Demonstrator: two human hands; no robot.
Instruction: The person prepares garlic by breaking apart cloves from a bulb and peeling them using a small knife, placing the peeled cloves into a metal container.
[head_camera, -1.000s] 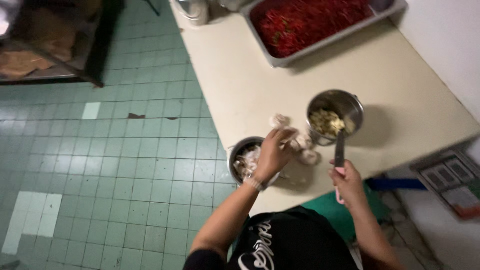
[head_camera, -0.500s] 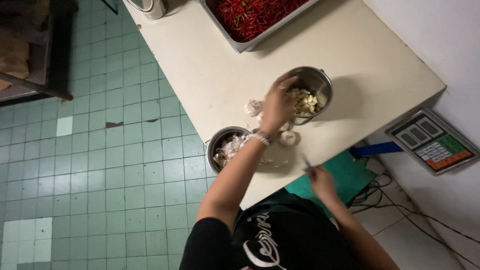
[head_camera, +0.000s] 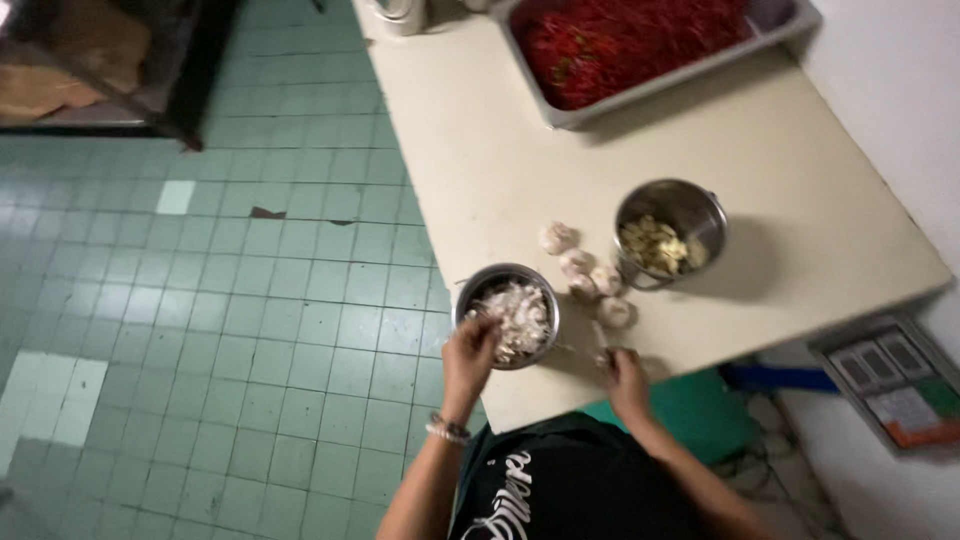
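My left hand (head_camera: 468, 352), with a bracelet at the wrist, reaches into a small steel bowl (head_camera: 478, 288) heaped with pale garlic skins, at the table's near edge. Its fingers are curled among the skins, and what they hold is hidden. My right hand (head_camera: 626, 378) rests at the table edge, shut on a small knife (head_camera: 600, 337) with the blade pointing away from me. Several whole garlic bulbs (head_camera: 576, 263) lie between the bowl and a steel pot (head_camera: 690, 207) that holds peeled cloves.
A cream table (head_camera: 520, 150) carries a metal tray of red chillies (head_camera: 620, 45) at its far end. A white appliance (head_camera: 398, 12) stands at the far corner. A scale (head_camera: 890, 380) sits low at the right, a green stool (head_camera: 695, 412) under the table, green floor tiles (head_camera: 200, 300) to the left.
My left hand has come back from the pot of cloves to the bowl of skins. My right hand with the knife has risen to the table edge.
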